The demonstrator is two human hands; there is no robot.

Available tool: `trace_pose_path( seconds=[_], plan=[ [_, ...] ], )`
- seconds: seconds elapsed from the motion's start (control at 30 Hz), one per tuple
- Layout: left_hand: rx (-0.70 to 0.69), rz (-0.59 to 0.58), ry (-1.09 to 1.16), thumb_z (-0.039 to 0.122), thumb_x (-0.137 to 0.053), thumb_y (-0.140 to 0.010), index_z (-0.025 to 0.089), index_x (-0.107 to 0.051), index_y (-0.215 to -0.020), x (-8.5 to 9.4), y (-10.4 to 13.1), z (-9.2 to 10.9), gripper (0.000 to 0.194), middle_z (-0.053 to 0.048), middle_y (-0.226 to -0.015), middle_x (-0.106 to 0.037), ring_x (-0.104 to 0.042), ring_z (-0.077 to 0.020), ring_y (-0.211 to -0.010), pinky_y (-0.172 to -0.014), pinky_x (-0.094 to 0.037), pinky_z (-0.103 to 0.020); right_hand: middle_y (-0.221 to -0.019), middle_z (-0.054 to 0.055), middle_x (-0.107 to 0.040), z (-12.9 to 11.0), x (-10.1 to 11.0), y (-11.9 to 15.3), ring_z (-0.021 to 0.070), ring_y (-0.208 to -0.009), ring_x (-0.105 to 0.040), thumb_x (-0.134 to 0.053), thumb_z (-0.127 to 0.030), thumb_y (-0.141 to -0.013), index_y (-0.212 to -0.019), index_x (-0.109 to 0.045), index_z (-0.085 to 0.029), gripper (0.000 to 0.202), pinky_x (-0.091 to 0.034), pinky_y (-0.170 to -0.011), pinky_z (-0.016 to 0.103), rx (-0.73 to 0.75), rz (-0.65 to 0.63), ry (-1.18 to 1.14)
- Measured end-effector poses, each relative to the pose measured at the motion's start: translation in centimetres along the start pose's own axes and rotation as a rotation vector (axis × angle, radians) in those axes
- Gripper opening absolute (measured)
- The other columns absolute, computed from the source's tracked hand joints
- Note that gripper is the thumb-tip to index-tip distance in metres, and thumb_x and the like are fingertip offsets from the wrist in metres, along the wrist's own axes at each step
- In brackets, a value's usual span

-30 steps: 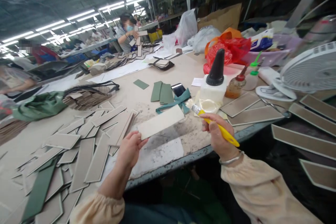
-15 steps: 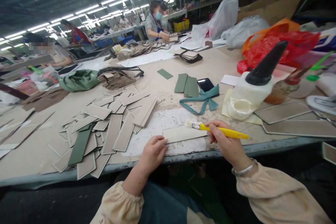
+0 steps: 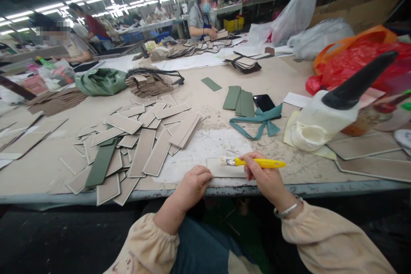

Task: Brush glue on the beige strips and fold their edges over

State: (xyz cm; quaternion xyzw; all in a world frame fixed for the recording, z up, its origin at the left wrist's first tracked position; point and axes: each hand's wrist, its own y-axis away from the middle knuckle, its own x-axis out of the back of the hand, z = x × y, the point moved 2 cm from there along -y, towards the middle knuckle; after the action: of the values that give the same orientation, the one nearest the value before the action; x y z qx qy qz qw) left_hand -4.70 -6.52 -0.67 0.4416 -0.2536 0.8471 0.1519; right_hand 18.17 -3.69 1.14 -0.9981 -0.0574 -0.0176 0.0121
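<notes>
My right hand (image 3: 265, 177) is closed round the yellow handle of a paintbrush (image 3: 261, 162). The brush's pale bristles lie over the left part of a flat, off-white rectangular piece (image 3: 224, 170), which rests near the table's front edge. My left hand (image 3: 195, 184) has its fingers curled together at the left end of this piece, gripping its corner. My right hand and the brush hide part of its right end. To the left lies a loose heap of beige pieces with pale edges (image 3: 157, 150), with a dark green strip (image 3: 102, 163) on it.
A white bottle with a black nozzle (image 3: 340, 109) stands at right, near beige panels (image 3: 372, 167). Green pieces (image 3: 239, 100), a phone (image 3: 263, 102) and a teal cloth band (image 3: 257, 122) lie ahead. Plastic bags (image 3: 359, 58) fill the back right. A co-worker (image 3: 204, 17) sits across the table.
My right hand has drawn the brush leftward over the off-white piece, toward my left hand. My left hand stays at the piece's left end. The camera view has shifted slightly.
</notes>
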Motion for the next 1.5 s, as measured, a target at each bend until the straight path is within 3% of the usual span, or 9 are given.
trace_pose_path(
  seconds=[0.17, 0.37, 0.93, 1.17, 1.5],
  plan=[
    [-0.02, 0.048, -0.047, 0.011, -0.052, -0.089, 0.016, -0.067, -0.104, 0.9, 0.1, -0.4, 0.023, -0.01, -0.102, -0.066, -0.06, -0.0187, -0.097, -0.086, -0.053, -0.034, -0.059, -0.004, -0.053, 0.9, -0.8, 0.0, 0.0101, -0.051, -0.05, -0.051, -0.053, -0.091, -0.09, -0.058, -0.019, 0.035, -0.043, -0.05, 0.022, -0.015, -0.024, 0.06],
    [-0.112, -0.012, -0.07, 0.008, -0.054, -0.087, 0.016, -0.07, -0.096, 1.0, -0.3, -0.5, 0.02, -0.009, -0.093, -0.068, -0.06, -0.018, -0.088, -0.078, -0.054, -0.031, -0.059, -0.004, -0.055, 1.2, -1.4, -0.1, 0.0112, -0.051, -0.052, -0.051, -0.054, -0.09, -0.091, -0.057, -0.02, 0.035, -0.044, -0.05, 0.023, -0.043, -0.033, 0.096],
    [-0.094, 0.003, -0.07, 0.011, -0.055, -0.088, 0.017, -0.071, -0.089, 0.7, -0.4, -0.2, 0.017, -0.007, -0.087, -0.068, -0.061, -0.0168, -0.084, -0.075, -0.053, -0.028, -0.057, -0.004, -0.056, 1.3, -3.3, -0.7, 0.013, -0.05, -0.054, -0.047, -0.05, -0.093, -0.09, -0.058, -0.021, 0.032, -0.044, -0.052, 0.025, -0.015, -0.132, 0.195],
    [-0.081, -0.003, -0.093, 0.01, -0.055, -0.087, 0.016, -0.071, -0.088, 0.6, -0.4, -0.1, 0.017, -0.007, -0.087, -0.068, -0.06, -0.0173, -0.083, -0.074, -0.053, -0.028, -0.054, -0.003, -0.057, 0.8, -2.1, -1.0, 0.0147, -0.05, -0.057, -0.047, -0.047, -0.093, -0.088, -0.06, -0.022, 0.028, -0.045, -0.056, 0.027, 0.029, -0.096, 0.341],
    [-0.056, 0.024, -0.057, 0.014, -0.054, -0.089, 0.017, -0.072, -0.089, 0.5, -0.3, -0.3, 0.018, -0.007, -0.086, -0.068, -0.06, -0.0167, -0.082, -0.075, -0.053, -0.029, -0.051, -0.003, -0.055, 0.7, 1.9, -1.0, 0.0153, -0.047, -0.055, -0.048, -0.051, -0.091, -0.084, -0.06, -0.021, 0.033, -0.043, -0.049, 0.027, 0.006, 0.008, 0.404]
  ],
)
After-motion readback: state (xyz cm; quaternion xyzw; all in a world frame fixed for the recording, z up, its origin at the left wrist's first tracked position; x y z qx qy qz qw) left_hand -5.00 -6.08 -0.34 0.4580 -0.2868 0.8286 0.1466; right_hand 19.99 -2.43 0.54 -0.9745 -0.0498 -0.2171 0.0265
